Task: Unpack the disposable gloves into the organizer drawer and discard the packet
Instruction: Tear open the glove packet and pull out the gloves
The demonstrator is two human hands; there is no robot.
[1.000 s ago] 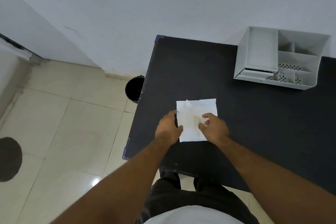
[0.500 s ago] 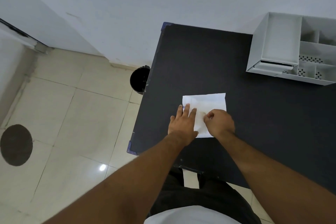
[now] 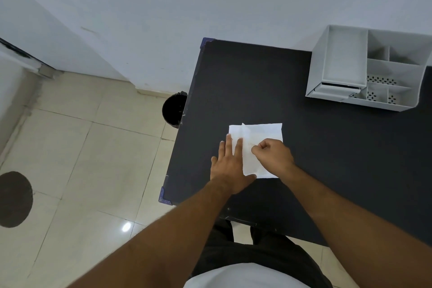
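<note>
A flat white packet of gloves (image 3: 261,138) lies on the black table (image 3: 327,159) near its left front corner. My left hand (image 3: 230,166) rests flat on the packet's left edge, fingers spread and pointing away from me. My right hand (image 3: 273,155) sits on the packet's right half with thumb and fingers pinched on the paper. A narrow flap of the packet stands up between my hands. The white organizer (image 3: 369,70) stands at the table's far right, its drawer (image 3: 336,87) at the lower left front pulled out a little.
A black bin (image 3: 174,109) stands on the tiled floor by the table's left edge. A white wall runs behind the table. A dark round mat (image 3: 14,199) lies on the floor at far left.
My left hand went from gripping the packet's edge to lying flat on it. My right hand has curled into a pinch and a flap of the packet has lifted.
</note>
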